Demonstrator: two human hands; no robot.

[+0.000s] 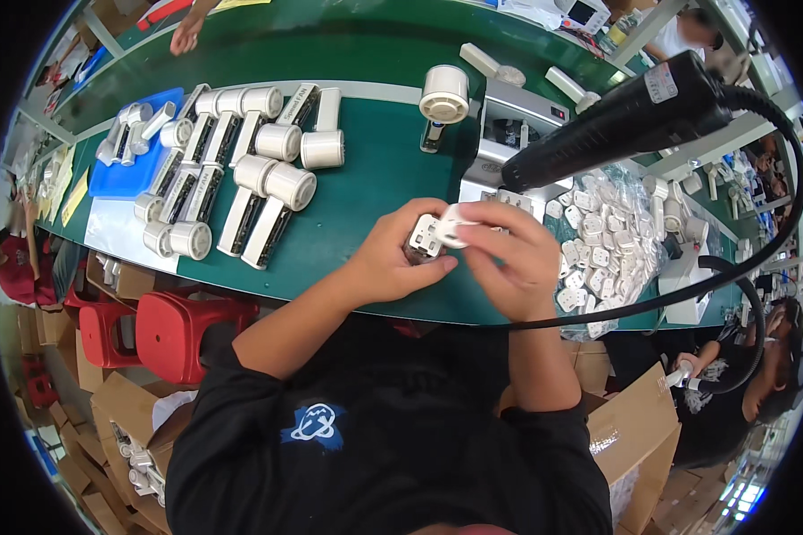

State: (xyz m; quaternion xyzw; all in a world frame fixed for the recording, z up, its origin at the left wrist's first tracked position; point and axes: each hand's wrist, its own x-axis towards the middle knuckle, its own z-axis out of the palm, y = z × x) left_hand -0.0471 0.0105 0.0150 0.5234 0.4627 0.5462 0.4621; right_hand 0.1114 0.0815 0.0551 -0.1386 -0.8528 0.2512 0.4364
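Above the table's near edge, my left hand (388, 254) is closed around a white plastic part (426, 235) with several square holes in its face. The rest of that part is hidden by the fingers. My right hand (516, 259) pinches a small white rounded plastic cover (453, 226), held right against or just in front of the holed part; I cannot tell whether they touch. A clear bag (638, 267) beside my right hand holds a heap of similar white covers (600, 239). Beyond my hands, a white handheld fan (443, 94) stands on the green table (375, 178).
White handheld fans (272, 214) lie in rows at the left, near a blue tray (120, 181). A thick black tube (616, 125) with a hose slants over a metal box (517, 116). Red stools (174, 334) and cardboard boxes (633, 437) flank me. Another person's hand (186, 36) shows across the table.
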